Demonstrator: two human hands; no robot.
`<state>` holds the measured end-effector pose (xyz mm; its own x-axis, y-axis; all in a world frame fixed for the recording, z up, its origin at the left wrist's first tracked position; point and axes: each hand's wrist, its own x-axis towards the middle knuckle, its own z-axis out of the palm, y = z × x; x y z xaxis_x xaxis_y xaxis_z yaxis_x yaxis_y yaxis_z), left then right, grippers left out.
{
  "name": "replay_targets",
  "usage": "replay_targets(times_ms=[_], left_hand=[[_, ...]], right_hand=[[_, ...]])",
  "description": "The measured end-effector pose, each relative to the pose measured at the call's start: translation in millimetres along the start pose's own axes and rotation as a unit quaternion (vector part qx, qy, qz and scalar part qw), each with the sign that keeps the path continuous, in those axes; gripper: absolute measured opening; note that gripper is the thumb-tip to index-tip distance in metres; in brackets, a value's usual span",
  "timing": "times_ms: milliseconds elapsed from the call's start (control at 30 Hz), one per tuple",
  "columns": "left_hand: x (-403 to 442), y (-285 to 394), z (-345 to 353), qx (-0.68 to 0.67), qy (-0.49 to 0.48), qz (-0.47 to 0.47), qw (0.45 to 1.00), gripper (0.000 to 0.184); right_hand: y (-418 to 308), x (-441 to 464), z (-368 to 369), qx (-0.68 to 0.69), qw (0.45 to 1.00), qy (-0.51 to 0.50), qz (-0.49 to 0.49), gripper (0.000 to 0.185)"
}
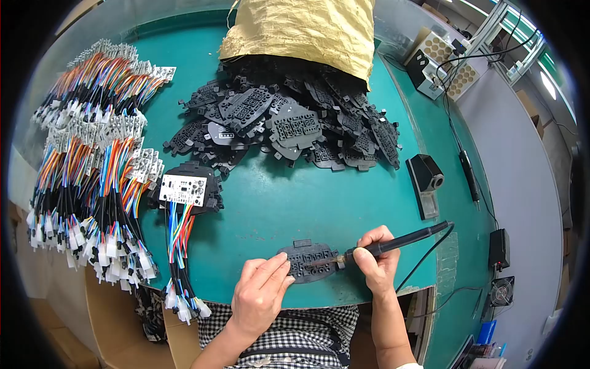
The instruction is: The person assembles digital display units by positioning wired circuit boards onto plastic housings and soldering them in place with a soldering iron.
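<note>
A dark plastic panel (313, 270) with many small openings lies flat on the green mat near its front edge. My left hand (261, 292) has its fingers together on the panel's left end and holds it against the mat. In my right hand (376, 259) is a soldering iron (402, 241), gripped by its black handle. The iron points left, and its thin tip is over the panel's middle; whether it touches the plastic I cannot tell. A black cord (430, 255) runs from the handle's rear end.
Loose black panels (295, 126) spill from a yellow woven sack (301, 31) at the back. Wired circuit boards (92, 178) fill the left side. One white board (183, 189) rests on stacked panels. An iron stand (425, 184) and a small fan (501, 291) are on the right.
</note>
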<state>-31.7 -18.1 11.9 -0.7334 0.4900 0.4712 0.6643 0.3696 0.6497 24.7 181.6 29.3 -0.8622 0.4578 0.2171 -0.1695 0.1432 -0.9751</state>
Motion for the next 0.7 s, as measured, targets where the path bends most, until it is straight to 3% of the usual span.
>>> replay_targets(times_ms=[500,633,700], left_hand=[[1.0,2.5,-0.5,-0.001,0.0,-0.009,1.0,0.024],[-1.2,0.1,-0.8,0.011,0.002,0.009,1.0,0.02],[-2.9,-1.2,-2.4,0.007,-0.004,0.032,0.999,0.019]], right_hand=[[-0.4,0.3,-1.2,0.007,1.0,0.0,0.009,0.017],[4.0,-0.2,-6.6,-0.038,0.996,0.06,-0.045,0.014],[8.1,-1.8,-8.7,0.032,0.992,0.114,-0.039,0.013]])
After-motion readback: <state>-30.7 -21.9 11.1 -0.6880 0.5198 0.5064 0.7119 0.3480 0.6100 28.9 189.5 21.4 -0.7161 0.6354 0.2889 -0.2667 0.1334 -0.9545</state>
